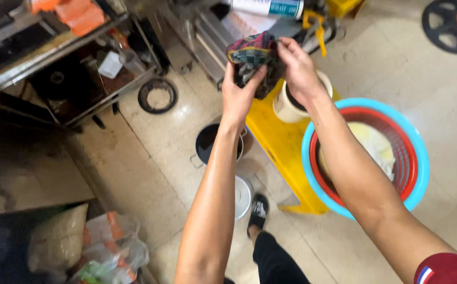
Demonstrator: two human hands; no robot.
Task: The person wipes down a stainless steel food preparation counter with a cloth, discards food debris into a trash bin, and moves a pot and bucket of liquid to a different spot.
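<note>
- The tiled floor (149, 158) carries everything here; a metal rack (55, 58) stands toward its upper left corner.
- A blue basin (415, 152) with a red colander (404, 158) nested inside sits at the right edge, pale leafy food lying in it.
- A yellow stool (276, 142) stands mid-floor, a white bucket (291, 108) on its top.
- A dark pot (207, 144) rests just left of the stool.
- The cloth (252, 55), dark plaid and bunched, is held up in the air above the stool. It looks soft, light and limp, best gripped by a gathered fold.
- The left hand (239, 94) pinches its lower edge, fingers closed.
- The right hand (297, 66) clasps its right side, fingers curled shut.
</note>
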